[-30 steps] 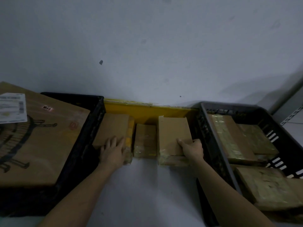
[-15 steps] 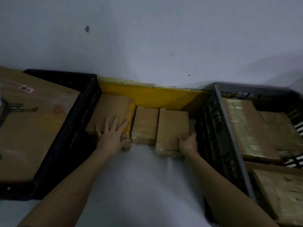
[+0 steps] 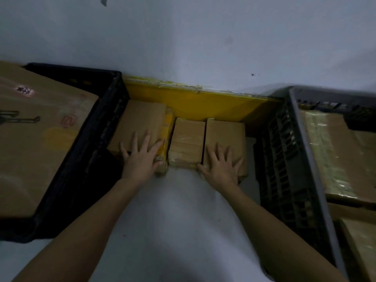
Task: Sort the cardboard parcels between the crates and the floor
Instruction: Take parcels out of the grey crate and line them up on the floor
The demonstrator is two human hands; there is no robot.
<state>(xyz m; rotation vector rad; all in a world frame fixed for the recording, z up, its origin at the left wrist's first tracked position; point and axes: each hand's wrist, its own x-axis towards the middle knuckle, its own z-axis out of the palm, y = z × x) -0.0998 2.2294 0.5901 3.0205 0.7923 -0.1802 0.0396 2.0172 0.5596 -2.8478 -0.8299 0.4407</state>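
- Three cardboard parcels are lying side by side on the pale floor [image 3: 183,220], in the gap between two crates and against a yellow strip [image 3: 203,104] at the foot of the wall [image 3: 183,37].
- The left hand [image 3: 142,157] is resting flat on the near end of the left parcel [image 3: 140,123], fingers spread wide; it is pressing down and gripping nothing.
- The right hand [image 3: 221,167] is lying flat on the near end of the right parcel [image 3: 225,135], fingers splayed and open, with the thumb reaching toward the seam beside the middle parcel [image 3: 188,139].
- The middle parcel is sitting untouched between the other two, touching both, with clear tape across its top.
- The left parcel is lying just beside the black crate [image 3: 97,139], which is holding a large printed cardboard box [image 3: 40,139].
- The right parcel is sitting near the grey crate [image 3: 289,159], with a small strip of floor showing between them.
- The grey crate is holding several taped parcels [image 3: 333,155], packed close together.
- Both forearms are reaching in from the bottom edge, bare.
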